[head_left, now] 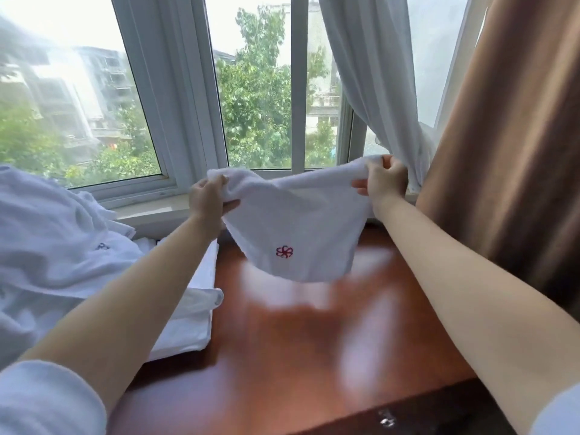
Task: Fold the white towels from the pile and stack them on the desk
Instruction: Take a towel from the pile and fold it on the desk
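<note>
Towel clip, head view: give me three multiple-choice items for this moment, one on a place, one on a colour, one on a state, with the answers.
1. Where does the pile of white linen lie relative to the held towel?
A. to its left
B. to its right
C. under the desk

2. What colour is the emblem on the towel?
A. blue
B. red
C. green

3. How is the towel held?
A. flat on the desk
B. by one hand only
C. in the air, by both hands

Answers: 1 A, the pile fills the picture's left side. 2 B, the stitched flower shape is red. 3 C, the left hand and the right hand each grip an upper corner, and the towel hangs above the desk.
</note>
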The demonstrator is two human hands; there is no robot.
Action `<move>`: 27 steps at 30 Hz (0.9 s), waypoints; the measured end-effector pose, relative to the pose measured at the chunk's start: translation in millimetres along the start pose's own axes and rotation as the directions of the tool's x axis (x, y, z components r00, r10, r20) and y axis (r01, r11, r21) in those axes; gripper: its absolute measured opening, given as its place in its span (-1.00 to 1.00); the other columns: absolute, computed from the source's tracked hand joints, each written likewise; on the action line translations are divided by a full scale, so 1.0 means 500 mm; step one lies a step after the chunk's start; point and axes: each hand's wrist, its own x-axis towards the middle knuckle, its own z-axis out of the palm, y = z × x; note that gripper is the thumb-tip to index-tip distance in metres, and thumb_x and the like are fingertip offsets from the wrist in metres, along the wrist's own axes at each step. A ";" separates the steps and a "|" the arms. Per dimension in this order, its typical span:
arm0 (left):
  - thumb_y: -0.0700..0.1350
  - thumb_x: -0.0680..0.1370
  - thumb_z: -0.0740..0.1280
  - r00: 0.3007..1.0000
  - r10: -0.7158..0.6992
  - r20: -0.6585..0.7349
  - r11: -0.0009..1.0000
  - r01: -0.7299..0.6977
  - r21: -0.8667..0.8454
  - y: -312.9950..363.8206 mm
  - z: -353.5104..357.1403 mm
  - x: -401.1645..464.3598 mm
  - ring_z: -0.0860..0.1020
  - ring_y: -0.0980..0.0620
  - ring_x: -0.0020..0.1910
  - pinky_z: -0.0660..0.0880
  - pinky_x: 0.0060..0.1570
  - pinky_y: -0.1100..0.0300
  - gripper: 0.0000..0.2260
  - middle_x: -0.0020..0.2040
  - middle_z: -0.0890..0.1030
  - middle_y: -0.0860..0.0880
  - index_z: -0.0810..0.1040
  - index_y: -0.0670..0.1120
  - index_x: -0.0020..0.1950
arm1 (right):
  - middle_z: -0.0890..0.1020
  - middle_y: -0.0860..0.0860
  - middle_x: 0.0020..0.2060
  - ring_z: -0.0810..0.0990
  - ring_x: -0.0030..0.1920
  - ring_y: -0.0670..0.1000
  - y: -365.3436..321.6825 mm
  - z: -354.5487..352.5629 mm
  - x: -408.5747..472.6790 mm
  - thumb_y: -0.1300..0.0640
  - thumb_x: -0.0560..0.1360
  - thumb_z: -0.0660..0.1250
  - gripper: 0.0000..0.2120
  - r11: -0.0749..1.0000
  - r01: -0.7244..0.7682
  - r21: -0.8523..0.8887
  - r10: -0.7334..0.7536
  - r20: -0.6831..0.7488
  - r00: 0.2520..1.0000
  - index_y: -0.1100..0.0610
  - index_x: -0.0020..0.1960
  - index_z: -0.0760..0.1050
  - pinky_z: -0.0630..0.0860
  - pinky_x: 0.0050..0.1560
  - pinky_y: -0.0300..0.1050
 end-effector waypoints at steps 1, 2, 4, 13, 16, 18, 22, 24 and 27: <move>-0.21 0.54 0.25 1.000 0.003 -0.015 0.996 -0.002 0.085 -0.010 -0.015 -0.006 0.56 -0.06 -0.23 0.64 -0.36 0.10 -0.86 -0.19 0.52 -0.07 0.53 -0.10 -0.20 | 0.59 0.03 -0.28 0.61 -0.54 -0.02 0.009 -0.009 -0.003 0.13 0.45 0.17 -0.95 0.999 -0.008 -0.052 0.007 -0.016 1.000 0.06 -0.18 0.39 0.41 -0.58 -0.28; -0.23 0.55 0.22 0.999 -0.034 -0.019 0.984 0.037 0.177 -0.030 -0.033 -0.014 0.56 -0.08 -0.28 0.61 -0.44 0.11 -0.85 -0.20 0.51 -0.08 0.51 -0.09 -0.20 | 0.58 0.03 -0.29 0.59 -0.58 -0.03 0.031 -0.022 -0.011 0.14 0.45 0.18 -0.95 0.994 -0.033 -0.100 0.031 -0.024 0.999 0.06 -0.19 0.38 0.40 -0.60 -0.28; -0.31 0.53 0.18 0.985 -0.172 -0.016 0.912 0.165 0.375 -0.095 -0.078 -0.044 0.58 -0.13 -0.35 0.57 -0.50 0.16 -0.82 -0.20 0.52 -0.11 0.48 -0.09 -0.17 | 0.55 0.05 -0.24 0.56 -0.58 -0.01 0.101 -0.053 -0.039 0.20 0.49 0.18 -0.95 0.970 -0.145 -0.195 0.143 -0.028 0.989 0.09 -0.13 0.39 0.43 -0.61 -0.24; -0.38 0.52 0.24 0.768 -0.628 -0.125 0.552 0.553 0.624 -0.396 -0.254 -0.229 0.48 0.03 -0.47 0.39 -0.46 0.34 -0.87 -0.29 0.51 -0.12 0.50 -0.17 -0.05 | 0.56 0.31 0.05 0.58 -0.15 0.21 0.468 -0.228 -0.258 0.34 0.52 0.21 -0.70 0.511 -0.625 -0.590 0.710 -0.119 0.694 0.36 0.24 0.42 0.56 -0.15 0.03; -0.30 0.52 0.32 0.769 -0.632 -0.094 0.568 0.542 0.619 -0.429 -0.243 -0.226 0.45 0.03 -0.36 0.45 -0.16 0.20 -0.80 -0.15 0.50 -0.12 0.49 -0.15 0.13 | 0.59 0.33 0.00 0.63 -0.05 0.28 0.496 -0.234 -0.277 0.32 0.48 0.22 -0.70 0.521 -0.593 -0.614 0.664 -0.145 0.733 0.38 0.19 0.45 0.61 0.00 0.12; -0.26 0.52 0.35 0.799 -0.595 -0.084 0.609 0.516 0.602 -0.443 -0.224 -0.214 0.47 0.02 -0.33 0.47 -0.15 0.17 -0.77 -0.17 0.51 -0.10 0.46 -0.12 0.15 | 0.59 0.32 0.02 0.62 -0.03 0.30 0.500 -0.223 -0.273 0.28 0.48 0.22 -0.70 0.533 -0.560 -0.634 0.631 -0.143 0.763 0.37 0.18 0.46 0.61 0.00 0.14; -0.21 0.49 0.42 0.769 -0.633 -0.091 0.623 0.576 0.530 -0.468 -0.196 -0.188 0.48 0.00 -0.25 0.45 -0.30 0.21 -0.80 -0.08 0.50 -0.10 0.43 -0.10 0.02 | 0.54 0.24 0.15 0.58 0.05 0.30 0.515 -0.193 -0.265 0.18 0.48 0.20 -0.63 0.533 -0.496 -0.686 0.610 -0.095 0.787 0.26 0.27 0.42 0.58 0.06 0.14; -0.20 0.46 0.44 0.767 -0.640 -0.052 0.616 0.552 0.561 -0.473 -0.193 -0.176 0.45 -0.03 -0.25 0.38 -0.39 0.24 -0.81 -0.08 0.52 -0.12 0.50 -0.13 0.02 | 0.53 0.23 0.16 0.57 0.06 0.29 0.522 -0.186 -0.259 0.19 0.50 0.18 -0.63 0.530 -0.500 -0.685 0.612 -0.100 0.785 0.25 0.28 0.42 0.58 0.06 0.13; -0.24 0.41 0.38 0.856 -0.517 -0.015 0.724 0.446 0.526 -0.463 -0.198 -0.160 0.44 -0.02 -0.38 0.34 -0.46 0.24 -0.82 -0.16 0.55 -0.15 0.51 -0.14 -0.02 | 0.54 0.26 0.17 0.56 0.11 0.28 0.521 -0.187 -0.236 0.24 0.52 0.18 -0.66 0.523 -0.488 -0.699 0.577 -0.131 0.806 0.28 0.27 0.45 0.54 0.11 0.05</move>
